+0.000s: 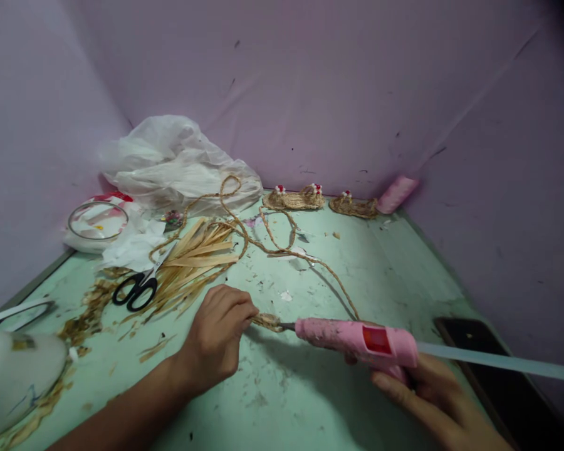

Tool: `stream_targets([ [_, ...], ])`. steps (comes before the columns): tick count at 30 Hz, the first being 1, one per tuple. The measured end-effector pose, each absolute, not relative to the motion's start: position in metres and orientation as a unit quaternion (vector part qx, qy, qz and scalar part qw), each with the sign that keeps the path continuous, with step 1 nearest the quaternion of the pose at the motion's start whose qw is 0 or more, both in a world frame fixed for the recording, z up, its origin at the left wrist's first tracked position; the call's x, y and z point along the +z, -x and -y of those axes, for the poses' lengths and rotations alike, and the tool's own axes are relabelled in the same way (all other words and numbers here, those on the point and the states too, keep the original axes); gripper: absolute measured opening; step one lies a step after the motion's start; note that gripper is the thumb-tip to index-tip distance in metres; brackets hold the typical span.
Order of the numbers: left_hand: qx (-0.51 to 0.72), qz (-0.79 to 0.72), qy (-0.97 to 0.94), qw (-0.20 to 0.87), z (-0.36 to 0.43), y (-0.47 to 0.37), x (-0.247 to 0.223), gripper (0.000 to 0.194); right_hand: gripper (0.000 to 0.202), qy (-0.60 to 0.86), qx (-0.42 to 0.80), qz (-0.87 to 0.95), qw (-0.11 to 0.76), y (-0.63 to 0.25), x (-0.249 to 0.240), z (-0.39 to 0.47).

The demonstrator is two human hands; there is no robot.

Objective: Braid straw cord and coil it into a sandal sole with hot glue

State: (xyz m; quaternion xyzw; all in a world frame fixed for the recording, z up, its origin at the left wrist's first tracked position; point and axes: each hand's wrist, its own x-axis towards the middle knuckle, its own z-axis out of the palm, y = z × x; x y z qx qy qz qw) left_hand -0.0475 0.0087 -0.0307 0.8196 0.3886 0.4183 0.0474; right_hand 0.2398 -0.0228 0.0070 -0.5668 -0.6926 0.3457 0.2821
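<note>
In the middle of the head view my left hand is closed on a small piece of coiled braided straw cord, most of it hidden by the fingers. My right hand grips a pink hot glue gun by its handle, a long clear glue stick sticking out of its back. The gun's metal nozzle meets the tip of the coiled cord, or lies just beside it. A long braided cord loops across the table and passes out of sight behind the gun.
Black-handled scissors lie on loose straw strips at left. Behind are a white plastic bag, two small woven slippers with beads, and a pink roll. A dark phone lies right; a white container stands left.
</note>
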Motion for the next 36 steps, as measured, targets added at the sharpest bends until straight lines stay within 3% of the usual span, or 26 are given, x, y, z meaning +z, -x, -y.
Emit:
stream_targets([
  [9,0.412,-0.39,-0.822,0.045,-0.0094,0.0476,-0.0315,0.022,0.021,0.555,0.354,0.708,0.255,-0.2444,0.0015,0.0211],
  [17,0.411,-0.387,-0.824,0.043,-0.0083,0.0483,-0.0321,0.023,0.018,0.557,0.332,0.707,0.281,-0.2382,0.0065,0.0213],
  [36,0.425,-0.388,-0.816,0.052,-0.0071,0.0482,-0.0322,0.025,0.027,0.562,0.356,0.704,0.249,-0.2453,0.0015,0.0183],
])
